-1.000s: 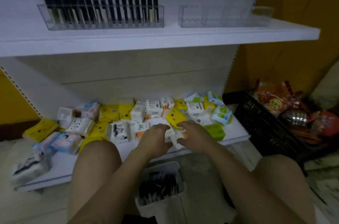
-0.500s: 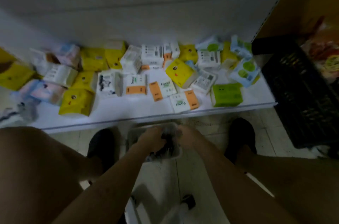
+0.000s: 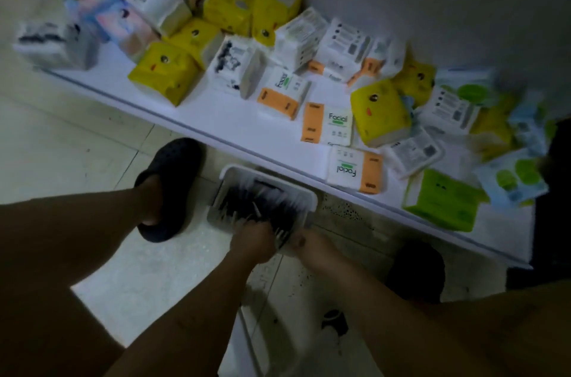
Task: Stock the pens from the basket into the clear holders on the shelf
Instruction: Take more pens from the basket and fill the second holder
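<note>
A: Why does the basket [image 3: 235, 172] stand where it does?

B: It sits on the floor [image 3: 77, 135], hard against the front edge of the low shelf [image 3: 231, 120] and between the two shoes [image 3: 170, 188]. That puts it straight under both arms. Judged from this, it is placed for reaching from a crouch.

A: And the hands?

B: The left hand [image 3: 253, 243] is at the near rim. Its fingers are curled down round a bunch of pens [image 3: 256, 206], apparently gathering several for one trip. The right hand [image 3: 312, 249] lies just beside it at the same rim, thumb towards the pens. Blur hides whether it grips the pens or the rim, or merely steadies the basket.

A: Where are the pens now?

B: All that show are in the basket, lying roughly parallel. The holders are out of view, so none can be called stocked.

A: Counts?

B: One basket, two hands, two shoes. The pens are too many and too blurred to count. The shelf carries a loose scatter of packs [image 3: 167, 74], well over a dozen. Three [image 3: 327, 123] plainly read "Facial", and one [image 3: 441, 202] is green.
</note>
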